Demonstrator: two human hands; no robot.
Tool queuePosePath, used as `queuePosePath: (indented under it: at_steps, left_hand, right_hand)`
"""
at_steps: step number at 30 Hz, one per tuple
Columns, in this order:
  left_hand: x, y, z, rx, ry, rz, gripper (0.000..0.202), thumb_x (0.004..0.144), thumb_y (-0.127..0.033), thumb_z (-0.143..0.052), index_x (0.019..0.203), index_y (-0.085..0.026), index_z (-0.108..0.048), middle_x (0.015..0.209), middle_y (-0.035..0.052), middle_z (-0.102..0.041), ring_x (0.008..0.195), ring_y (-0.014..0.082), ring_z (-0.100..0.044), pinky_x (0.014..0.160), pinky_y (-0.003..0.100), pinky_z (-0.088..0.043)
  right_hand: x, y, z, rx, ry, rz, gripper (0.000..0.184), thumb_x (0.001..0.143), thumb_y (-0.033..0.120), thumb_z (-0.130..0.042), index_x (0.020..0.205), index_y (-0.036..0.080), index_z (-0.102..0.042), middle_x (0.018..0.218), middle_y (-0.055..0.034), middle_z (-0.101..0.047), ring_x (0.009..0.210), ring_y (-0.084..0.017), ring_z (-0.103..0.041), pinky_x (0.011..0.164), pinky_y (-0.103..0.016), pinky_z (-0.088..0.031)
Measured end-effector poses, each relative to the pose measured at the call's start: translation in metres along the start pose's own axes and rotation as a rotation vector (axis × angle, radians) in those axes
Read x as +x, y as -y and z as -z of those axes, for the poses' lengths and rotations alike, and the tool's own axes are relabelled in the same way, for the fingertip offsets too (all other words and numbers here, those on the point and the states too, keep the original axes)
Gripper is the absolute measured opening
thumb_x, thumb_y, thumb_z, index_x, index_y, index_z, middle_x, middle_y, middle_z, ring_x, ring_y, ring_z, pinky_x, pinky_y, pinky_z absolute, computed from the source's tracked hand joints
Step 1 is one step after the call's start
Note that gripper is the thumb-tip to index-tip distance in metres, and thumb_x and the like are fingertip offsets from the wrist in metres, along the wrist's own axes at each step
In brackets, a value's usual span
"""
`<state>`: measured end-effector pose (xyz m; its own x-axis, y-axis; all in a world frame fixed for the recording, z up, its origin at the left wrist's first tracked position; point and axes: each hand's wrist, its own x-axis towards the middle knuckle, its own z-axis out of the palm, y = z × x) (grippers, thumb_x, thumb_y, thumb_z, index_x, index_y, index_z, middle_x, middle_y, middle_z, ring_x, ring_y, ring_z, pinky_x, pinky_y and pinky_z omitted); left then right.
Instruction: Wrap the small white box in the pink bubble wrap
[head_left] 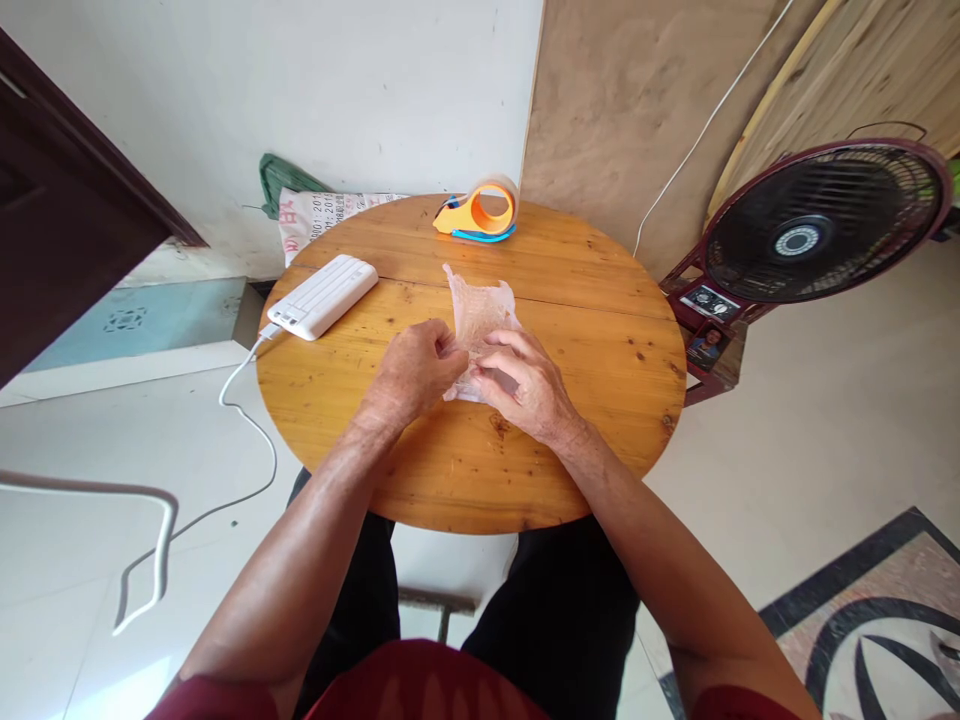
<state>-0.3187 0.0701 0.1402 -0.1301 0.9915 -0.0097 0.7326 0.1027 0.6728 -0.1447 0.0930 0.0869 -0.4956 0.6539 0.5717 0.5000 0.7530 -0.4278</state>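
Pinkish sheet (481, 305), thin, crinkled, ragged-edged

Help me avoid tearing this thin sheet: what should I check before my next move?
1. Both hands at the sheet: ok; left hand at its left side, right hand over its lower right.
2. Sheet smooth: not ok; it is crinkled.
3. Tape dispenser apart from the sheet: ok, beyond it.
4. White device apart from the sheet: ok, to the left.
5. Firm grip: cannot tell; fingertips partly hidden.
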Motion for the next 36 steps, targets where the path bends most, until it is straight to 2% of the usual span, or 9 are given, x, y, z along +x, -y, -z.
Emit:
queuePosePath:
  at_steps: [9, 14, 18, 21, 23, 30, 36]
  left_hand:
    - [-0.007, -0.006, -0.008, 0.060, 0.025, -0.036, 0.011, 0.074, -0.026, -0.056, 0.067, -0.018, -0.058, 0.066, 0.0006, -0.062, 0.062, 0.0147, -0.052, 0.059, 0.026, -0.036]
    - [-0.011, -0.006, -0.004, 0.086, 0.070, -0.097, 0.017, 0.076, -0.028, -0.054, 0.076, -0.018, -0.068, 0.070, 0.0029, -0.067, 0.065, 0.0167, -0.055, 0.061, 0.027, -0.038]
    - [-0.016, -0.006, 0.007, 0.007, 0.191, -0.155, 0.023, 0.076, -0.026, -0.054, 0.084, -0.017, -0.073, 0.074, 0.0026, -0.069, 0.066, 0.0163, -0.056, 0.061, 0.027, -0.040]
    - [-0.017, -0.002, 0.018, -0.085, 0.320, -0.258, 0.028, 0.077, -0.021, -0.050, 0.090, -0.017, -0.074, 0.079, 0.0015, -0.070, 0.070, 0.0155, -0.059, 0.064, 0.026, -0.042]
    - [-0.016, 0.002, 0.021, -0.102, 0.344, -0.320, 0.032, 0.080, -0.017, -0.044, 0.092, -0.018, -0.073, 0.082, 0.0005, -0.070, 0.074, 0.0148, -0.061, 0.068, 0.025, -0.044]
    - [-0.009, 0.017, 0.007, -0.052, 0.255, -0.444, 0.023, 0.084, -0.017, -0.052, 0.089, -0.018, -0.074, 0.082, 0.0010, -0.067, 0.069, 0.0118, -0.057, 0.065, 0.023, -0.043]
    - [-0.011, 0.020, 0.001, 0.028, 0.168, -0.526, 0.021, 0.087, -0.016, -0.055, 0.094, -0.020, -0.075, 0.082, 0.0021, -0.063, 0.067, 0.0112, -0.056, 0.063, 0.024, -0.043]
  right_hand:
    - [0.001, -0.001, 0.002, 0.001, -0.003, 0.011, 0.014, 0.087, 0.031, -0.067, 0.093, 0.022, -0.075, 0.122, -0.0105, -0.064, 0.113, -0.026, -0.061, 0.099, -0.043, -0.052]
    - [0.001, -0.001, 0.001, 0.007, -0.005, -0.002, 0.011, 0.083, 0.029, -0.069, 0.091, 0.023, -0.074, 0.121, -0.0099, -0.065, 0.115, -0.026, -0.060, 0.100, -0.044, -0.051]
    - [0.002, -0.002, 0.002, 0.011, 0.003, 0.003, 0.012, 0.083, 0.031, -0.071, 0.090, 0.022, -0.074, 0.120, -0.0108, -0.065, 0.114, -0.026, -0.061, 0.099, -0.044, -0.051]
    - [0.002, -0.001, 0.004, 0.017, 0.012, 0.010, 0.015, 0.083, 0.030, -0.070, 0.093, 0.020, -0.073, 0.121, -0.0132, -0.065, 0.116, -0.027, -0.060, 0.100, -0.045, -0.050]
    - [0.002, 0.000, 0.006, 0.019, 0.024, 0.001, 0.017, 0.084, 0.031, -0.069, 0.093, 0.018, -0.072, 0.122, -0.0147, -0.064, 0.117, -0.027, -0.060, 0.101, -0.045, -0.049]
    - [0.003, 0.001, 0.008, 0.045, 0.076, -0.060, 0.019, 0.083, 0.035, -0.070, 0.094, 0.020, -0.067, 0.126, -0.0142, -0.062, 0.122, -0.028, -0.057, 0.105, -0.046, -0.047]
    - [0.003, 0.000, 0.018, 0.061, 0.124, -0.076, 0.025, 0.080, 0.036, -0.070, 0.099, 0.021, -0.065, 0.133, -0.0147, -0.057, 0.127, -0.030, -0.054, 0.106, -0.048, -0.044]
